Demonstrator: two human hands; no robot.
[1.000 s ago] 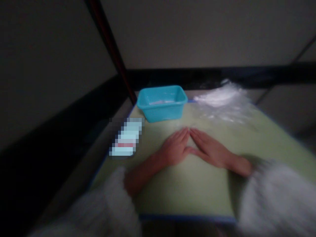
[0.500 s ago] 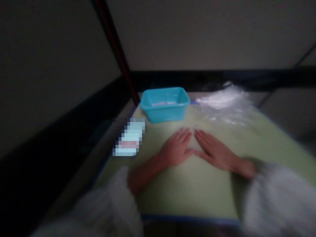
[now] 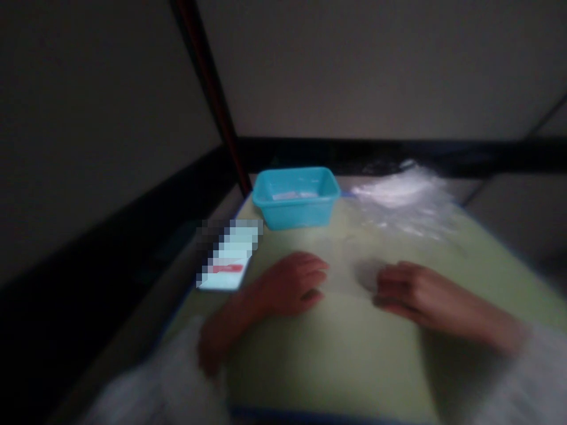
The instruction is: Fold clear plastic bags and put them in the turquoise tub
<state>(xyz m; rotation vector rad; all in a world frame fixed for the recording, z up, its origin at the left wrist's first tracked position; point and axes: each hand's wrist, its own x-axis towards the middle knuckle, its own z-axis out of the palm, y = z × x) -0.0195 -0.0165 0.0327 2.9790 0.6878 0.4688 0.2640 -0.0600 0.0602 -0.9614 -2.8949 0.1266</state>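
My left hand (image 3: 290,283) rests on the pale green mat (image 3: 336,354) with its fingers curled in. My right hand (image 3: 411,289) hovers just above the mat, its fingers also curled, casting a shadow to its left. Between the two hands lies a faint clear plastic film (image 3: 348,271). Each hand seems to pinch one side of it, though blur hides the exact grip. Both forearms wear fuzzy white sleeves.
A turquoise plastic tub (image 3: 296,203) stands at the back of the mat. A heap of clear plastic bags (image 3: 403,192) lies to its right. A phone with a lit screen (image 3: 230,255) lies on the mat's left edge. A dark slanted pole (image 3: 212,94) rises behind the tub.
Both hands lay flat with fingertips touching. They have now drawn apart and towards me, and their fingers have curled in.
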